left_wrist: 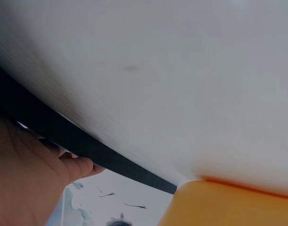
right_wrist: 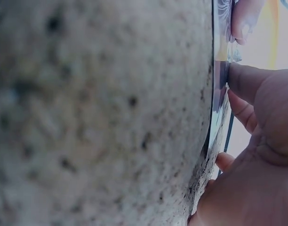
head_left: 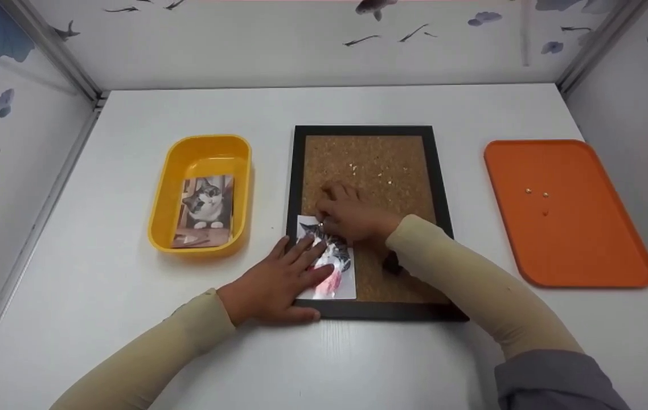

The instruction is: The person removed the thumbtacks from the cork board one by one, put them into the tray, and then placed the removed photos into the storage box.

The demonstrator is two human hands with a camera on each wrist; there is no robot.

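A photo of a cat (head_left: pixel 335 279) lies at the near left corner of a cork board (head_left: pixel 392 154) with a black frame. My left hand (head_left: pixel 281 282) is spread over the photo and the frame's edge, fingers straight. At the photo's top edge my right hand (head_left: pixel 352 216) pinches a small shiny pin (head_left: pixel 320 225) between thumb and finger, mostly hidden. The right wrist view shows the right thumb (right_wrist: pixel 245 82) against the photo's surface, other fingers touching the cork. Several small shiny pins (head_left: pixel 389 182) are on the board farther up.
To the left, a yellow bin (head_left: pixel 159 228) holds a stack of photos, with a cat photo (head_left: pixel 205 210) on top. An orange tray (head_left: pixel 574 250) on the right carries a few small pins (head_left: pixel 545 195). Patterned panels (head_left: pixel 244 51) enclose the white table (head_left: pixel 102 256).
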